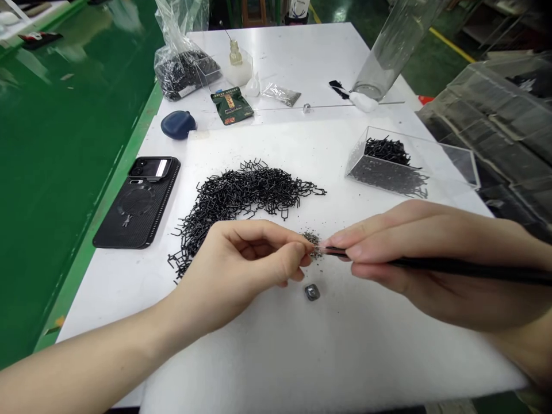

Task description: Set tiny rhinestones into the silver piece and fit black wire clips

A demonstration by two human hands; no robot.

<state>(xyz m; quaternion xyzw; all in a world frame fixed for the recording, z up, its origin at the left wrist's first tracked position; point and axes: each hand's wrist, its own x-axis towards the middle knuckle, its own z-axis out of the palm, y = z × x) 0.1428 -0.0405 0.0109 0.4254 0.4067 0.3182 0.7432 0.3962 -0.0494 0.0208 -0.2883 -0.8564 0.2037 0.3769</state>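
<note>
My left hand (254,259) is pinched shut over the white table (302,356), thumb and fingertips meeting at a small cluster of tiny grey metal bits (311,240); what it grips is too small to make out. My right hand (426,259) is closed on black tweezers (452,267), whose tips reach the same cluster. A small silver nut-like piece (311,292) lies on the table just below both hands. A curved heap of black wire clips (241,198) spreads behind my left hand.
A clear tray (457,164) with more black clips stands at the right. A black phone (138,201) lies at the left edge, with a blue case (177,124), a green packet (232,105) and a bag of clips (183,69) behind it. A clear tube (390,49) leans at the back.
</note>
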